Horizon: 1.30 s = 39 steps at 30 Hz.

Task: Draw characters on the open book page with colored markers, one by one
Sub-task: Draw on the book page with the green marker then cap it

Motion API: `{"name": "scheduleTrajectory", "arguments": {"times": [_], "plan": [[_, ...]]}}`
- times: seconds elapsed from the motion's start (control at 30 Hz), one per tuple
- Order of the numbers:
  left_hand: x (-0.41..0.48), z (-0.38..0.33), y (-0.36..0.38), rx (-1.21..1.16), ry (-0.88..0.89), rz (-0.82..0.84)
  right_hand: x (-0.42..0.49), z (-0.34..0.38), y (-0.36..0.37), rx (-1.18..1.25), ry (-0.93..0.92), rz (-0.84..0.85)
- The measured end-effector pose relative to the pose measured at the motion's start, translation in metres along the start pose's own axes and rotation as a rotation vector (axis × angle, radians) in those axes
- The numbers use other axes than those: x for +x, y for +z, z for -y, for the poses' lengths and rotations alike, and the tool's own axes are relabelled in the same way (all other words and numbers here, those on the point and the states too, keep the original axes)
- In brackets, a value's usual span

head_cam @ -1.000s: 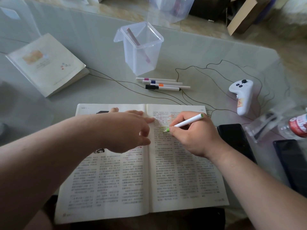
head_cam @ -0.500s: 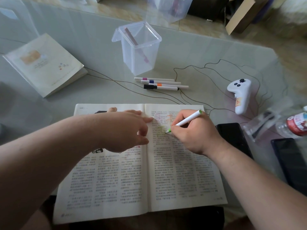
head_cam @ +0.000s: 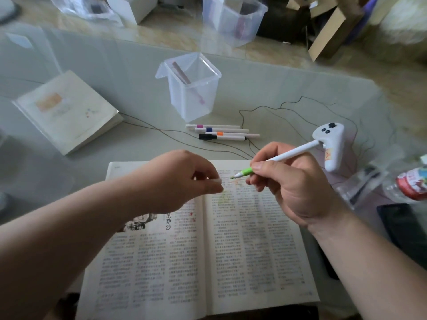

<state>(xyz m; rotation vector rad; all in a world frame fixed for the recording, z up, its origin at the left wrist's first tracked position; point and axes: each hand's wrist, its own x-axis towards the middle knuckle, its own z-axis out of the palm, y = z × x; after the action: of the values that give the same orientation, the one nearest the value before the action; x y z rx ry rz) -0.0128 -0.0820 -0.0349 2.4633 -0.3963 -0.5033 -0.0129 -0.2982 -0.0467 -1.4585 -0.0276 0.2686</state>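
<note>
A glass table (head_cam: 138, 72) carries everything. Near its front edge lies the book (head_cam: 242, 250), open flat, both pages full of printed text. There are faint green and orange marks (head_cam: 225, 195) at the top of the right page, just beside the fold. A closed book (head_cam: 67, 109) lies far to the left, well apart. A clear container (head_cam: 194, 88) stands upright behind the open book, with one thin stick leaning inside.

The right hand (head_cam: 293, 181) is over the upper right page. Its fingers are curled round the green marker (head_cam: 277, 158), and the thumb and forefinger pinch it near the green end. The tip points left, over the top of the right page; I cannot tell if it touches the paper. The left hand (head_cam: 182, 181) is over the fold, fingers bent, and pinches a small white cap (head_cam: 213, 181) just beside the marker tip.

A white controller (head_cam: 330, 144) lies to the right of the book. Four capped markers (head_cam: 221, 132) lie in a row between the container and the book.
</note>
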Motion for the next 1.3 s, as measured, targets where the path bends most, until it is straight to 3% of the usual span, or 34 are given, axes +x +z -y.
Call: {"name": "scheduleTrajectory", "arguments": {"times": [0.8, 1.3], "plan": [[-0.004, -0.008, 0.002, -0.072, 0.031, 0.066, -0.008, 0.002, 0.001, -0.163, -0.048, 0.115], [-0.007, 0.001, 0.021, -0.028, 0.331, -0.176, -0.008, 0.009, 0.007, -0.294, 0.002, 0.149]]}}
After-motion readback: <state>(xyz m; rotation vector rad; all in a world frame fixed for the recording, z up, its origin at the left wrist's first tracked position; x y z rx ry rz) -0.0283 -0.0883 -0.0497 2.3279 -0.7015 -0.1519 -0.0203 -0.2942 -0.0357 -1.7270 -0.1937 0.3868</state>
